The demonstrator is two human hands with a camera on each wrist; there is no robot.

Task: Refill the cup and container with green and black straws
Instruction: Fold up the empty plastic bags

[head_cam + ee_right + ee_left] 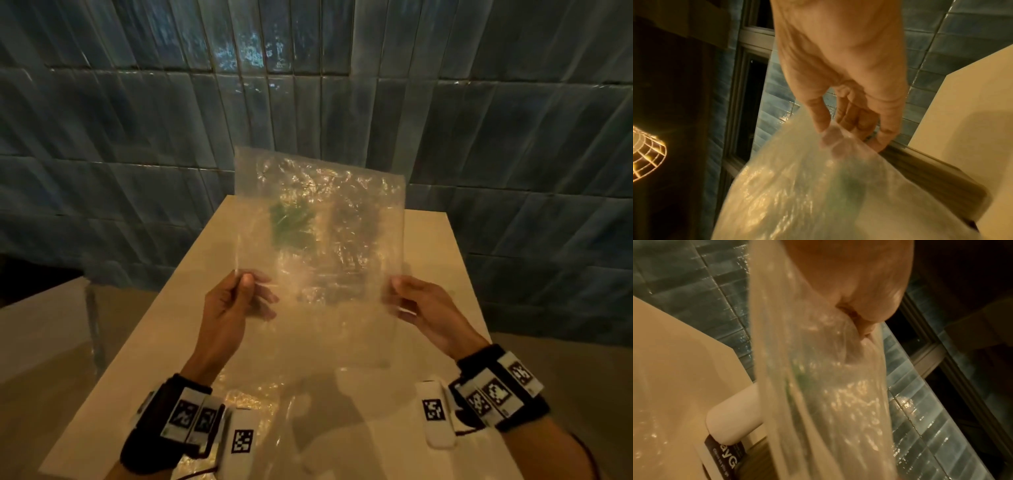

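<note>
A clear crinkled plastic bag (318, 219) is held upright over the beige table (164, 342). My left hand (239, 294) pinches its lower left edge, thumb in front. At the lower right edge, my right hand (411, 301) pinches it the same way. A clump of green straws (291, 222) and a dark clump of straws (346, 222) show blurred through the plastic; I cannot tell whether they are inside it or behind it. In the wrist views the bag (818, 386) (807, 186) hangs from the left hand (859, 288) and the right hand (849, 121). No cup shows clearly.
A wood-grain box (931, 170) sits on the table beyond the bag, with a white rounded object (731, 418) beside it. More crinkled clear plastic (246, 401) lies near the table's front. Blue tiled wall (137, 137) stands behind. A lit wire-cage lamp (645, 151) hangs nearby.
</note>
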